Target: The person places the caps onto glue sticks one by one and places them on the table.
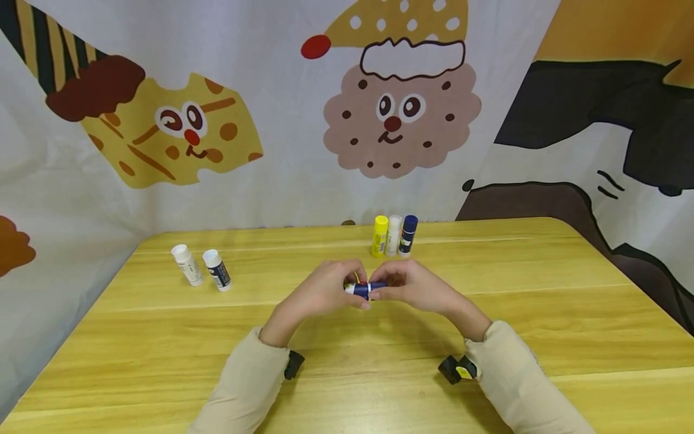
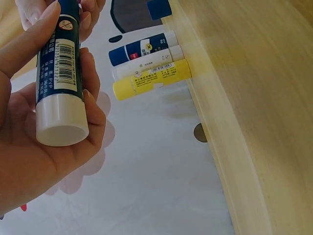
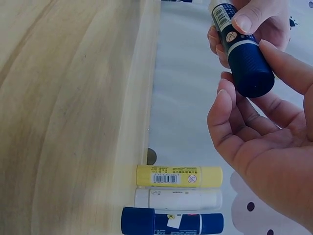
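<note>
Both hands hold a dark blue glue stick [image 2: 61, 73] above the table, lying sideways in the head view. My left hand [image 1: 327, 288] grips its body near the white base, with thumb and fingers on either side of the barcode label. At the other end, the ridged blue cap [image 3: 252, 71] sits among the fingers of my right hand [image 1: 417, 286], the thumb against its side. A white band shows between cap and body. Beyond the hands stand a yellow glue stick [image 1: 380, 236], a white glue stick [image 1: 393, 236] and another blue glue stick [image 1: 408, 235], close together.
On the table [image 1: 347, 386], at the left, stand a white stick [image 1: 187, 265] and a dark-labelled stick with a white top [image 1: 217, 270], slightly apart. A small blue piece [image 2: 159, 9] appears near the upright row. A printed cloth [image 1: 293, 132] hangs behind the table.
</note>
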Motion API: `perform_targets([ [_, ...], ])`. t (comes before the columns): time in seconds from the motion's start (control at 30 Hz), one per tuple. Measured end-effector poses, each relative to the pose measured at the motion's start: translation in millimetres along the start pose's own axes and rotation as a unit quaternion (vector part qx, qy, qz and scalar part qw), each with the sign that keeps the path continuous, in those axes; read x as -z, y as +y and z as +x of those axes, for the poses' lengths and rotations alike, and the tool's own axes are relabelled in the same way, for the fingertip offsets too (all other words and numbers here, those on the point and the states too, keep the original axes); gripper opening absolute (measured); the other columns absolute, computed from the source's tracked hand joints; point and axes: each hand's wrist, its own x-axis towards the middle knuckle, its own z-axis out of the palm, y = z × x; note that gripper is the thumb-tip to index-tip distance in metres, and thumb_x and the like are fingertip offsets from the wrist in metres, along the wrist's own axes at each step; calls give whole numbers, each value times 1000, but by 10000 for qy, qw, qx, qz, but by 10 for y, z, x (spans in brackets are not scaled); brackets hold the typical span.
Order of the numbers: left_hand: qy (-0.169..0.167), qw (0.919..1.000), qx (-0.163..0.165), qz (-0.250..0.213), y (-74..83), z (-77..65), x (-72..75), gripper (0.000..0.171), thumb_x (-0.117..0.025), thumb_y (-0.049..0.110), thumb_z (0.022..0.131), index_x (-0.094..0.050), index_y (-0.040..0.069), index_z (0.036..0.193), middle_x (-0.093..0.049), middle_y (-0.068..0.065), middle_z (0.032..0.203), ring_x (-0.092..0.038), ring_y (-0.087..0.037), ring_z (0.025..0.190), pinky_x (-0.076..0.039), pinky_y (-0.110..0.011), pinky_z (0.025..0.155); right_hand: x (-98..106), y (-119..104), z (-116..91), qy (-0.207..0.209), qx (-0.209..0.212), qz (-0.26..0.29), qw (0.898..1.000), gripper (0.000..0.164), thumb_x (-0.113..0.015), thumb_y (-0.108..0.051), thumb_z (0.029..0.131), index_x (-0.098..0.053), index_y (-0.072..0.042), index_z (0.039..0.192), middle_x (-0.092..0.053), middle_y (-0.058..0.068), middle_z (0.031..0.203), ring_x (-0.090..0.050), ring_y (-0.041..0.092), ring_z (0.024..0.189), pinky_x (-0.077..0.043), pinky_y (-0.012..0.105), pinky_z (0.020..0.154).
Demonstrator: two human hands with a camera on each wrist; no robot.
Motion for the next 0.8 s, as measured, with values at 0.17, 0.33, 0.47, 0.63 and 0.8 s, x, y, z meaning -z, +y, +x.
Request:
perform_targets([
  [0.17, 19, 10000, 23, 43, 13, -3, -3, 27, -78, 17, 73, -58, 8, 89, -59, 1, 79, -52, -13, 69, -42, -25, 61, -8, 2, 3, -1, 22, 7, 10000, 16, -63, -10, 87, -63, 2, 98, -64, 8, 91, -60, 17, 78, -49, 30, 70],
  [0.33, 51, 9999, -1, 98, 27, -8, -4, 27, -78, 16, 72, -58, 8, 88, -59, 0, 78, -52, -13, 69, -42, -26, 61, -19, -8, 0, -11, -1, 29, 10000, 16, -62, -9, 87, -63, 2, 98, -65, 8, 90, -61, 18, 78, -49, 29, 69],
  [0.47, 60, 9999, 7, 157, 26, -7, -7, 27, -78, 17, 72, -58, 9, 88, -59, 0, 79, -52, -13, 69, -42, -26, 62, -24, -7, -1, 1, 25, 84, 10000, 15, -62, -9, 87, -63, 2, 98, -65, 9, 90, -61, 19, 78, -49, 29, 69],
  [0.63, 78, 9997, -15, 225, 21, -4, -13, 26, -78, 18, 73, -58, 10, 87, -58, 0, 79, -52, -13, 69, -42, -27, 62, -30, -1, -2, 20, 59, 139, 9999, 15, -62, -8, 87, -63, 3, 97, -65, 9, 91, -61, 18, 79, -49, 30, 70],
  [0.8, 107, 9995, -81, 289, 22, -8, -16, 26, -78, 19, 73, -58, 11, 86, -59, 0, 79, -52, -13, 69, -42, -28, 63, -36, 0, 0, 48, 90, 140, 9999, 15, -62, -7, 87, -63, 3, 97, -65, 9, 90, -61, 18, 78, -50, 30, 69],
])
